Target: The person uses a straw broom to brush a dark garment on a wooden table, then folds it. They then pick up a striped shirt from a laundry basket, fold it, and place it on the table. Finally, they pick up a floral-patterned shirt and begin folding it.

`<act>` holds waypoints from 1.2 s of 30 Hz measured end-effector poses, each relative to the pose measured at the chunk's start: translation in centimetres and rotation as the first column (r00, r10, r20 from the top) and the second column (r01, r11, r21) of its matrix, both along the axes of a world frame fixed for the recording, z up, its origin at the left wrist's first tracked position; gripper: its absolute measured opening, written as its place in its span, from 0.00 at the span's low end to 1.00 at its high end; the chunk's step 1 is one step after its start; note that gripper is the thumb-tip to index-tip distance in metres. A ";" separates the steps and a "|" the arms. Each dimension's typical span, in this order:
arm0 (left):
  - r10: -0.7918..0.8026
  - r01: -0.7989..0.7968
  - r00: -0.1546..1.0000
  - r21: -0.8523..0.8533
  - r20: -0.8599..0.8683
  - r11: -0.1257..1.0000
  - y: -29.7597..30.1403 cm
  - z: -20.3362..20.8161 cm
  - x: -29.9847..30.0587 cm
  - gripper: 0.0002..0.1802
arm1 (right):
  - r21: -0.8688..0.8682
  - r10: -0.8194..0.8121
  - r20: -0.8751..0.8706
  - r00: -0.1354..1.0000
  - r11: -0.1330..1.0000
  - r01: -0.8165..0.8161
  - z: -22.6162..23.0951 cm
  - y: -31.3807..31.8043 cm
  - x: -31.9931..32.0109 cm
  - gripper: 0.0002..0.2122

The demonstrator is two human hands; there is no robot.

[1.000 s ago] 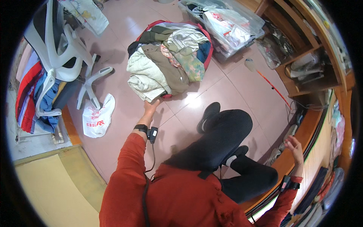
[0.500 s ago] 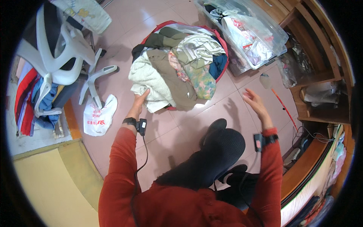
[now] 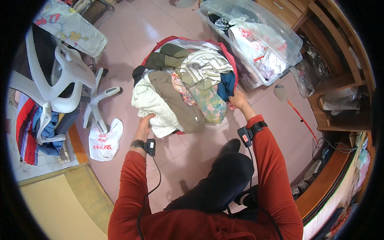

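A heap of clothes and cloths lies in a round red-rimmed fabric holder [image 3: 235, 66] on the floor in front of me. At its near left is a white fluffy towel [image 3: 154, 108], next to brown trousers [image 3: 170, 94]. My left hand [image 3: 145, 127] is closed at the towel's left edge, thumb on top, the other fingers mostly hidden. At the right side my right hand [image 3: 241, 100] is closed round the red rim, beside a dark blue cloth [image 3: 227, 85]. A striped garment [image 3: 206, 66] and a green floral cloth [image 3: 210, 106] lie on top.
A clear plastic bin [image 3: 256, 76] with bags stands at the far right. On the left are a white swivel chair [image 3: 94, 102] and a white plastic bag [image 3: 105, 140]. An orange-handled stick [image 3: 301, 117] lies near the wooden shelf [image 3: 340, 82] at right.
My right hand has come in from the right, from open in the air to the red rim. My left hand stays at the towel. The view has shifted, so the heap sits lower.
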State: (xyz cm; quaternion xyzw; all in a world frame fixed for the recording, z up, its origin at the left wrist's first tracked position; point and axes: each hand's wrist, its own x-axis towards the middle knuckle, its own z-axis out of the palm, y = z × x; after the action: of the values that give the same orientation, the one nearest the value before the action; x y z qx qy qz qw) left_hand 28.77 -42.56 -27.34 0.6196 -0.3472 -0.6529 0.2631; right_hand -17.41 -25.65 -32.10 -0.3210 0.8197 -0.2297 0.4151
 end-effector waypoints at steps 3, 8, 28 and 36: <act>-0.046 0.046 0.999 -0.037 -0.014 0.998 0.4 0.9 -0.2 0.37 | -0.002 0.038 0.022 0.999 0.999 -0.038 1.6 1.5 -0.2 0.08; -0.122 0.122 0.971 0.016 0.204 0.992 0.8 2.8 0.0 0.38 | -0.117 0.021 0.195 0.981 0.993 0.002 1.9 4.3 0.3 0.06; -0.583 0.565 0.811 0.195 0.047 0.802 -8.7 5.8 0.4 0.45 | 0.034 -0.076 -0.082 0.994 0.996 0.079 10.0 7.6 6.0 0.11; -0.635 0.572 0.767 0.349 0.093 0.743 -7.4 10.5 -4.6 0.42 | 0.123 -0.001 -0.374 0.927 0.991 0.051 9.2 4.2 6.1 0.14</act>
State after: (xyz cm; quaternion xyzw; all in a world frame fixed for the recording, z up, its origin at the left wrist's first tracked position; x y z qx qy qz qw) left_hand 24.18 -49.98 -16.79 0.5695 -0.4517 -0.6797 -0.0982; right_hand -11.32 -21.47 -22.95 -0.3201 0.9011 -0.1160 0.2686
